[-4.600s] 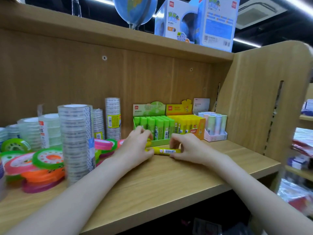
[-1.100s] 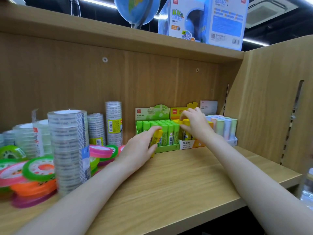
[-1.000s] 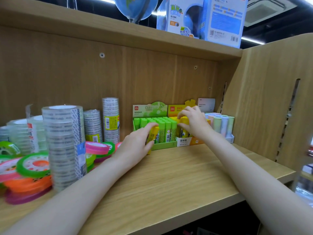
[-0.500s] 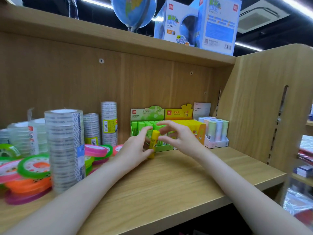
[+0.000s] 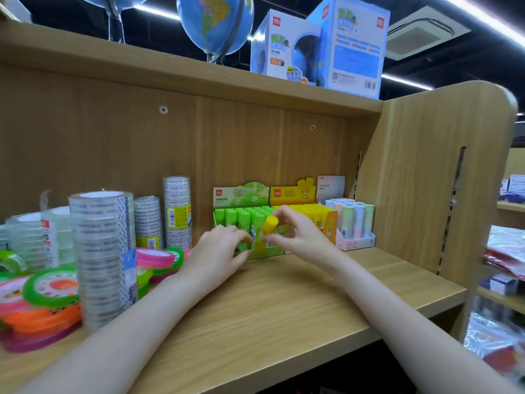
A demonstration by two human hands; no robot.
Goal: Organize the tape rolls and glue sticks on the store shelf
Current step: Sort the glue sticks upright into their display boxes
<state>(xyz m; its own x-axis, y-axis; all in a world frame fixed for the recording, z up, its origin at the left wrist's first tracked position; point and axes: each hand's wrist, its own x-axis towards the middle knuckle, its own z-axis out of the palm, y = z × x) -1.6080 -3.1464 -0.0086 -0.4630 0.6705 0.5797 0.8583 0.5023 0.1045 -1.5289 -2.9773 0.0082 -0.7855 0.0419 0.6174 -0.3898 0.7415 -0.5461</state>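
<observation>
A yellow glue stick (image 5: 268, 232) stands nearly upright just in front of the green glue-stick box (image 5: 234, 219). My left hand (image 5: 218, 253) touches its lower part with the fingertips. My right hand (image 5: 302, 237) pinches it near the cap between thumb and fingers. Behind them the yellow glue-stick box (image 5: 314, 215) is full of upright sticks, and a box of pastel sticks (image 5: 355, 220) stands to its right. On the left are tall stacks of clear tape (image 5: 102, 251) and flat coloured tape rolls (image 5: 51, 287).
The wooden shelf board (image 5: 284, 308) stretches in front of the boxes. A side panel (image 5: 426, 180) closes the shelf on the right. A globe (image 5: 216, 21) and globe boxes (image 5: 321, 46) sit on the upper shelf. Other store goods (image 5: 502, 251) lie beyond the panel.
My right hand left the yellow box and came back to the yellow stick held by my left hand; both hands now meet on it, lifted upright.
</observation>
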